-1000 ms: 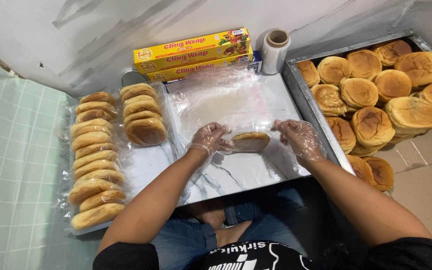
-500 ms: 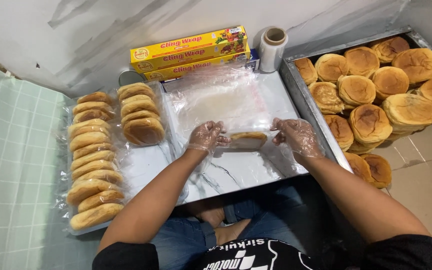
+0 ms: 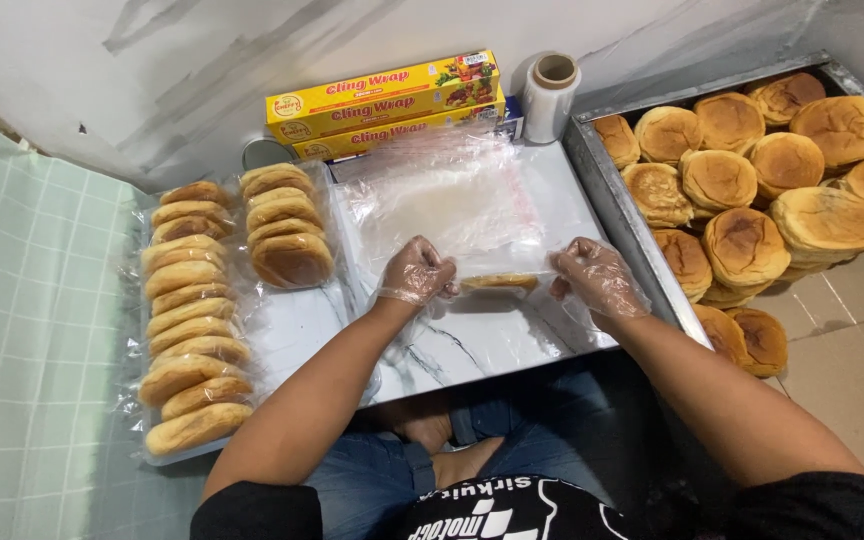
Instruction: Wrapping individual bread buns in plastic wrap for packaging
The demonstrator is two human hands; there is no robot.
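Landmark: a white marble-patterned board (image 3: 472, 350) resting across the seated person's lap; every place below is told from it.
Bun in hand: one flat golden bun (image 3: 498, 283) sits at the board's centre, edge-on to the camera, wrapped in clear film.
Left hand: the gloved left hand (image 3: 416, 272) pinches the film at the bun's left end, fingers curled tight on the plastic.
Right hand: the gloved right hand (image 3: 597, 277) grips the film at the bun's right end, so the wrap appears pulled taut between the two.
Film sheets: a loose stack of clear plastic sheets (image 3: 452, 195) lies on the board's far half, just behind the bun, within easy reach.
Wrapped rows: two rows of wrapped buns (image 3: 192, 320) stand on edge along the board's left side, packed close.
Unwrapped stock: a metal tray (image 3: 602, 170) of bare buns (image 3: 742, 170) lies against the board's right edge.
Supplies: yellow wrap boxes (image 3: 382, 100) and a film roll (image 3: 550, 95) stand beyond the far edge, against the wall.
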